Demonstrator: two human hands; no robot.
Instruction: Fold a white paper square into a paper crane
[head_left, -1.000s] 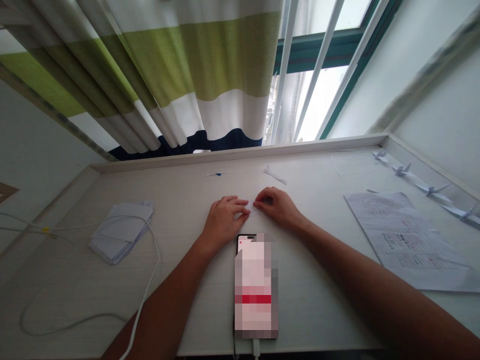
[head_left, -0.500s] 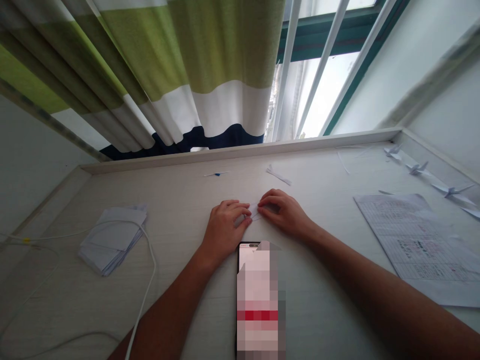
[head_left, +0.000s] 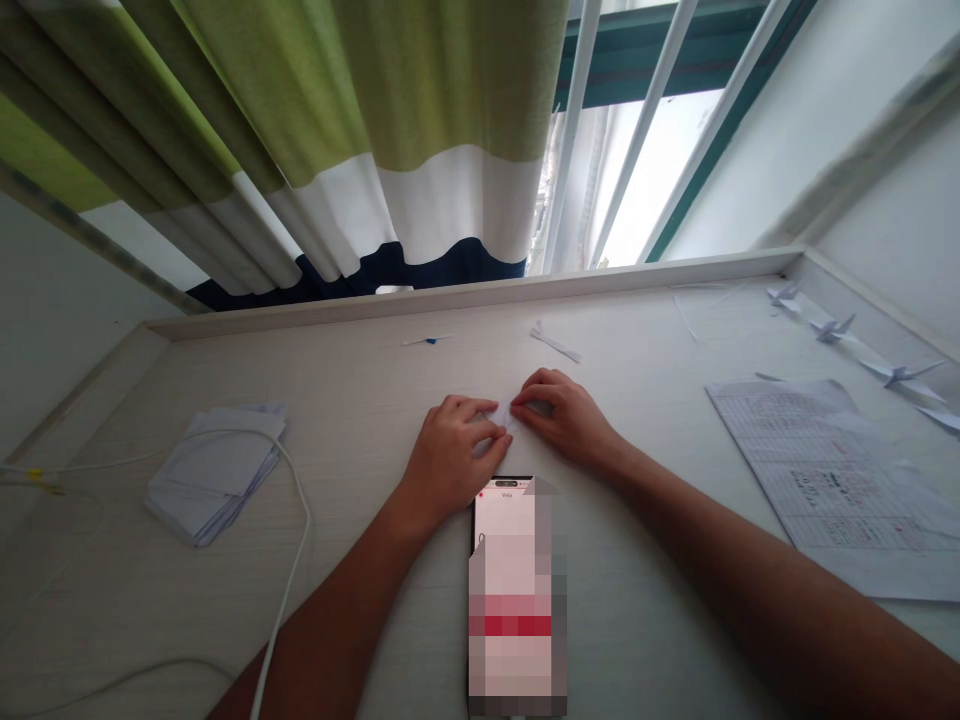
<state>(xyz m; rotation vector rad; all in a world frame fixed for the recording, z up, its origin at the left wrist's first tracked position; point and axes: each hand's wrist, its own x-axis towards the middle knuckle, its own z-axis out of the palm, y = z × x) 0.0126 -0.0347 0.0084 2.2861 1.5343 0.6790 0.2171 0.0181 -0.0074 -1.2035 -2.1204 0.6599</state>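
Observation:
A small folded piece of white paper (head_left: 501, 415) lies on the white tabletop between my two hands, partly covered by fingers. My left hand (head_left: 459, 447) has its fingers and thumb closed on the paper's left and near side. My right hand (head_left: 559, 408) pinches the paper's right edge between thumb and fingertips. Just below the hands lies a phone (head_left: 504, 500) with its screen lit, mostly blurred out. The exact shape of the folded paper is too small to make out.
A stack of white paper squares (head_left: 202, 480) lies left, crossed by a white cable (head_left: 306, 500). Folded paper cranes (head_left: 832, 328) line the right edge, above a written sheet (head_left: 810, 470). A paper strip (head_left: 556, 343) and a thin item with a blue part (head_left: 430, 341) lie farther back.
My left fingertips have shifted slightly over the paper, and the thumb reaches farther right. My right hand still pinches the right edge. The whole view has tilted a little.

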